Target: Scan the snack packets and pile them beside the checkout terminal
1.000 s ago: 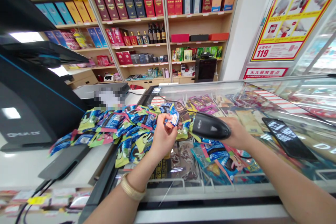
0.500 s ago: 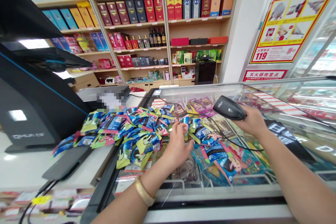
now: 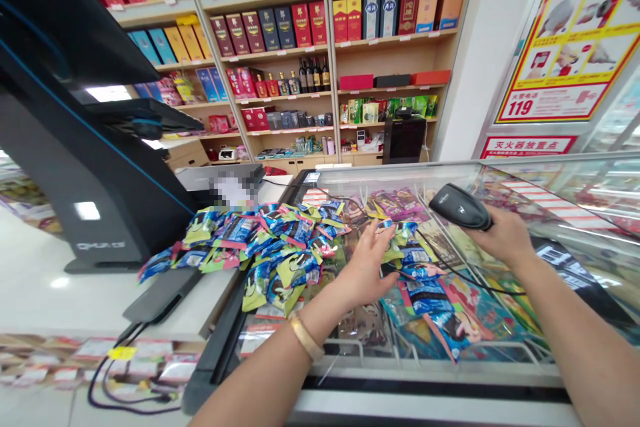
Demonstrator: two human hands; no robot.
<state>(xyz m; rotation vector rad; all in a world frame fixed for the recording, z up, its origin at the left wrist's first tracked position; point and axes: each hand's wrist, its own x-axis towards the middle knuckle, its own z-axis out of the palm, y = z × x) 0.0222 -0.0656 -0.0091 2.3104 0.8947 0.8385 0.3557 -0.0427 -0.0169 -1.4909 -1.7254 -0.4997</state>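
Note:
My right hand (image 3: 505, 237) is wrapped round the grip of a black handheld barcode scanner (image 3: 461, 207), held above the glass top with its cable trailing below. My left hand (image 3: 365, 267), with a gold bracelet at the wrist, reaches over the glass. Its fingers are stretched out and the thumb is apart, at the near edge of a small group of blue, green and pink snack packets (image 3: 423, 293). Whether the fingertips touch those packets I cannot tell. To the left lies a larger heap of like packets (image 3: 285, 247), across the counter edge and the glass.
A glass-topped display freezer (image 3: 350, 367) holds bagged goods under its lid. On the white counter (image 3: 40, 293) stand a dark checkout terminal (image 3: 125, 213) and a flat grey device (image 3: 163, 297) with cables. Shelves of boxes and bottles (image 3: 280, 87) line the back wall.
My left hand has moved from the right edge of the larger heap to the smaller group, its fingers now straighter. The view has shifted left. My right hand still holds the scanner.

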